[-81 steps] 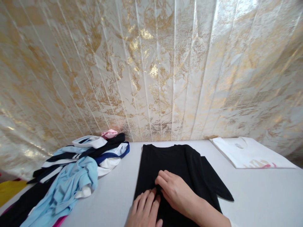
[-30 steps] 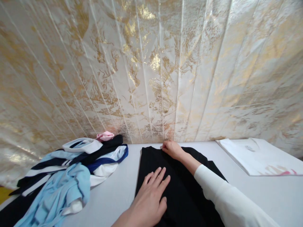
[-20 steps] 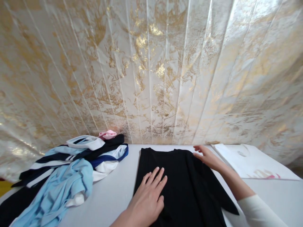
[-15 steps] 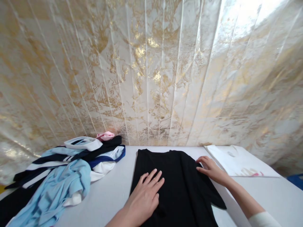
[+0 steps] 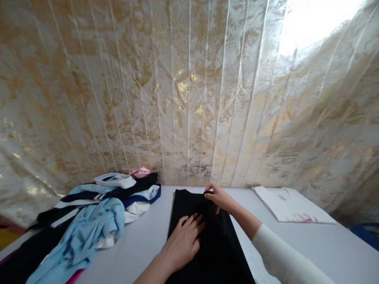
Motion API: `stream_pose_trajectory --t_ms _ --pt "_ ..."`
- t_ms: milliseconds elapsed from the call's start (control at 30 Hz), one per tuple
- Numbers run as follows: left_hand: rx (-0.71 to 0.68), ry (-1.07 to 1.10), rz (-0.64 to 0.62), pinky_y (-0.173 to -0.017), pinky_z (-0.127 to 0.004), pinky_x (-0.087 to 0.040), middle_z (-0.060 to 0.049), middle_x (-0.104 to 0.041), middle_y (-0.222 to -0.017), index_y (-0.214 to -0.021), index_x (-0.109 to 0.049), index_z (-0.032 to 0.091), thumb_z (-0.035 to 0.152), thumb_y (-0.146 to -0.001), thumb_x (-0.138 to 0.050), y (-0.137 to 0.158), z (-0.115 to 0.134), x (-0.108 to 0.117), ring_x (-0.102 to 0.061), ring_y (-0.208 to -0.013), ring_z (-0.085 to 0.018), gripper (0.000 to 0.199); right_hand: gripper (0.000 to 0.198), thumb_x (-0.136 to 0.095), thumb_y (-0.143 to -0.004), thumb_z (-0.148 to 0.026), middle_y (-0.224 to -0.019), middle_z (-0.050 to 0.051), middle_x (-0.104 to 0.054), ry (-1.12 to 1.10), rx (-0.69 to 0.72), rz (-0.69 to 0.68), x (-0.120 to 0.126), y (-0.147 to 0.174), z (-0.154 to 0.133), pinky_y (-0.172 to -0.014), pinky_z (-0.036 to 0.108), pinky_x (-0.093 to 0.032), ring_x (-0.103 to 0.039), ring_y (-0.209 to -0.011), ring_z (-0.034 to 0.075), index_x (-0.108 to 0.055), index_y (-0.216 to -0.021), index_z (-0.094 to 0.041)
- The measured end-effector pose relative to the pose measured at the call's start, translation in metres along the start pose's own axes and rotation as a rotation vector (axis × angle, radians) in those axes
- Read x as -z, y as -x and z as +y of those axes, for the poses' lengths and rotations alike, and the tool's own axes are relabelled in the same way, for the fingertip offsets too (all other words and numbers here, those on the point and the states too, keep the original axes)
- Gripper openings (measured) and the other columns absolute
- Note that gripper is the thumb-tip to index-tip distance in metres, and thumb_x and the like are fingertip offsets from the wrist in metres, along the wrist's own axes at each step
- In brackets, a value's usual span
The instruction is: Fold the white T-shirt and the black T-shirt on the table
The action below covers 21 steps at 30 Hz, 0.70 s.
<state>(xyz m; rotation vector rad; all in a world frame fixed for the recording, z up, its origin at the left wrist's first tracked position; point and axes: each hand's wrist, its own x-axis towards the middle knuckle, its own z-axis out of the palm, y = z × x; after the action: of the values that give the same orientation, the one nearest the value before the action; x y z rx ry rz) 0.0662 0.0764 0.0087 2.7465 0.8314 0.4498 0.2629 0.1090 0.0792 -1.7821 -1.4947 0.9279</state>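
Note:
A black T-shirt (image 5: 217,252) lies on the white table in front of me, its neckline at the far end and its right side folded inward. My left hand (image 5: 184,240) rests flat on the middle of the shirt with the fingers spread. At the shirt's far right edge, near the collar, my right hand (image 5: 219,198) pinches the black fabric between thumb and fingers. Part of its grip is hidden by the fabric.
On the left is a loose pile of clothes, with a light blue garment (image 5: 103,225) in front and a pink piece (image 5: 139,172) behind. Folded white shirts (image 5: 291,203) lie at the back right. A patterned curtain (image 5: 189,98) hangs behind the white table (image 5: 142,244).
My right hand has moved left, carrying the shirt's right side and sleeve inward over the body. The shirt is now narrower. My left hand stays on it, and the view has shifted slightly.

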Motion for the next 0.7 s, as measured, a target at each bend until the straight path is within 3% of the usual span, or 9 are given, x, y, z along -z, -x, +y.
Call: stream_pose_trajectory --t_ms 100,200,400,533,633,700 --pt "0.019 0.056 0.078 -0.11 -0.04 -0.028 -0.003 -0.059 -0.128 -0.124 -0.056 0.026 0.014 -0.085 -0.053 0.002 0.0 -0.001 -0.047 -0.125 -0.021 0.041 0.015 -0.05 -0.086 -0.02 -0.067 -0.003 -0.06 -0.095 -0.054 -0.089 -0.034 -0.022 -0.006 -0.045 0.025 -0.053 -0.068 -0.054 0.016 -0.04 -0.096 -0.02" --pt "0.046 0.07 0.114 -0.108 -0.036 -0.031 -0.003 -0.061 -0.122 -0.122 -0.056 0.025 0.017 -0.089 -0.05 0.004 -0.002 -0.001 -0.05 -0.119 -0.02 0.035 0.015 -0.049 -0.088 -0.024 -0.078 0.001 -0.064 -0.144 -0.035 -0.115 -0.038 -0.026 0.004 -0.049 0.022 -0.055 -0.07 -0.065 0.015 -0.04 -0.099 -0.02" --pt "0.048 0.091 0.141 -0.11 -0.042 -0.026 -0.007 -0.053 -0.135 -0.122 -0.056 0.022 0.013 -0.083 -0.052 -0.003 0.007 0.002 -0.039 -0.131 -0.025 0.041 0.035 -0.059 -0.082 -0.043 -0.09 0.005 -0.063 -0.035 0.079 -0.05 -0.016 0.007 0.024 -0.04 0.019 -0.043 -0.064 -0.066 0.016 -0.049 -0.107 -0.021" --pt "-0.104 0.104 0.098 -0.112 -0.043 -0.021 -0.005 -0.05 -0.14 -0.125 -0.054 0.024 0.01 -0.081 -0.053 -0.012 0.031 0.006 -0.036 -0.135 -0.024 0.047 0.043 -0.059 -0.075 -0.027 -0.097 0.009 -0.067 0.228 0.223 0.083 -0.007 0.025 0.034 -0.07 0.032 -0.05 -0.065 -0.089 0.024 -0.051 -0.117 -0.02" --pt "-0.171 0.155 0.07 -0.11 -0.04 -0.024 -0.001 -0.047 -0.144 -0.124 -0.054 0.027 0.008 -0.084 -0.049 -0.015 0.041 0.008 -0.035 -0.136 -0.021 0.045 0.045 -0.046 -0.072 -0.021 -0.097 0.008 -0.069 0.184 0.148 0.23 0.02 0.029 0.061 -0.077 0.034 -0.048 -0.066 -0.088 0.023 -0.048 -0.117 -0.019" --pt "-0.091 0.202 0.081 -0.104 -0.035 -0.033 0.0 -0.056 -0.132 -0.115 -0.058 0.027 0.005 -0.083 -0.049 -0.019 0.037 0.01 -0.047 -0.124 -0.019 0.04 0.045 -0.044 -0.072 -0.026 -0.091 0.005 -0.07 0.044 0.031 0.283 0.044 0.034 0.087 -0.07 0.032 -0.049 -0.067 -0.077 0.021 -0.047 -0.116 -0.02"
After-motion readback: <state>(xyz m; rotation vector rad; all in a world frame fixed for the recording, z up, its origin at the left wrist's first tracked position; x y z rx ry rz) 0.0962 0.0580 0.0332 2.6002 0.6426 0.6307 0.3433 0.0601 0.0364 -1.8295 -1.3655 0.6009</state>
